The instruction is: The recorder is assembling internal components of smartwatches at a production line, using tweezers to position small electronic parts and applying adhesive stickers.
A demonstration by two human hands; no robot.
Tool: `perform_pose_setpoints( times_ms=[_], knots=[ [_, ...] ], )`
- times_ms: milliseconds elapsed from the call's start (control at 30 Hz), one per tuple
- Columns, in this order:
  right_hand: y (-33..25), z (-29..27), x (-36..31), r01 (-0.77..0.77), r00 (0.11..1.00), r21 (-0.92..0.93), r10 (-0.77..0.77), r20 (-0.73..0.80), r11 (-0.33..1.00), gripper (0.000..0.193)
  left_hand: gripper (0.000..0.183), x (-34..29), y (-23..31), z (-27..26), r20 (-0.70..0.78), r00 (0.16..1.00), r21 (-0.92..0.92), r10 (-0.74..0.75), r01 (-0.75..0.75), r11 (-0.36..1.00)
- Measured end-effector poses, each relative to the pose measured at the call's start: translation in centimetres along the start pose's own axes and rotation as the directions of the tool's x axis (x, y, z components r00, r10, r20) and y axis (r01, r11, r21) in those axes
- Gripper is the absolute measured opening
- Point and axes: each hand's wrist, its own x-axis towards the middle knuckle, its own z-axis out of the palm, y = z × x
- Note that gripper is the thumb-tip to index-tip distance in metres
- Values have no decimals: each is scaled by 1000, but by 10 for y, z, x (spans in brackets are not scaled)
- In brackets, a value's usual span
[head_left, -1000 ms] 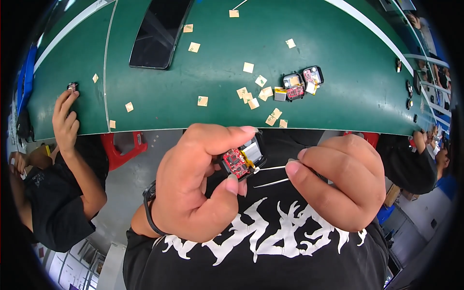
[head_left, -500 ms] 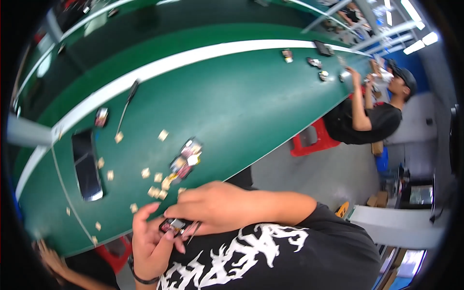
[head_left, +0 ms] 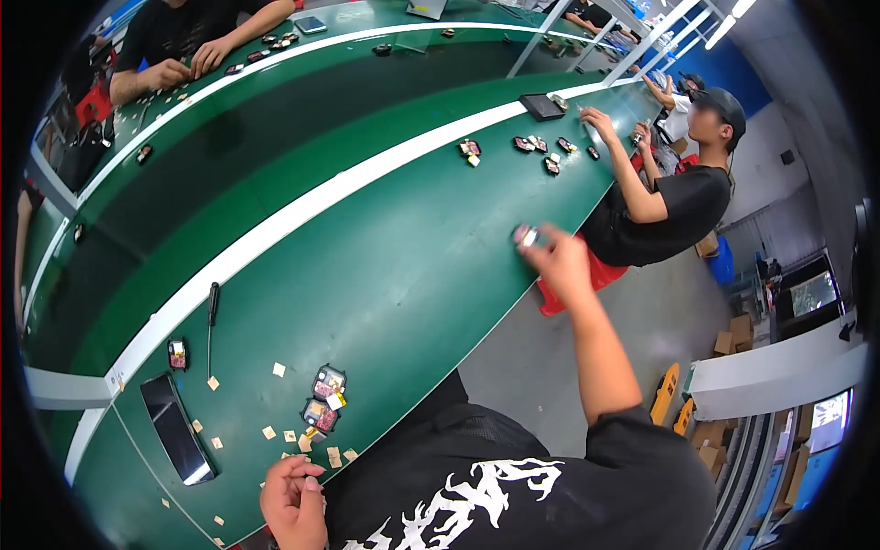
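My right hand (head_left: pixel 561 264) is stretched out over the right part of the green table (head_left: pixel 403 284), blurred by motion. Between its fingertips is a small electronic module (head_left: pixel 524 235), dark with a pale part. At the table's near edge, my left hand (head_left: pixel 295 506) has its fingers curled in toward the thumb; anything inside them is hidden. Just beyond it lie several small beige square pieces (head_left: pixel 269 432). Two black-framed modules (head_left: pixel 321 415) with pink and yellowish parts lie touching each other near these squares.
A smartphone (head_left: pixel 176 429), a screwdriver (head_left: pixel 213 330) and one more module (head_left: pixel 178 354) lie on the left. Several modules (head_left: pixel 530 144) and a black tray (head_left: pixel 542 107) sit farther right, near a seated co-worker (head_left: pixel 678 183). Another person's hands (head_left: pixel 192 66) work across the far table.
My hands have parted. The right one has swung far out to the right with a module, while the left has stayed near the table edge with its fingers more curled. The view has shifted.
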Motion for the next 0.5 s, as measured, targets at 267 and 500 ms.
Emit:
perform_pose_setpoints(
  times_ms=[267,500],
  knots=[
    [7,16,32,-20,985,-12,18,-170,1000,45,27,7,-4,4,78,989,250,129,-144,958],
    [-30,46,3,193,972,-9,-192,-134,981,21,24,2,0,12,-63,997,113,32,-25,993]
  ],
)
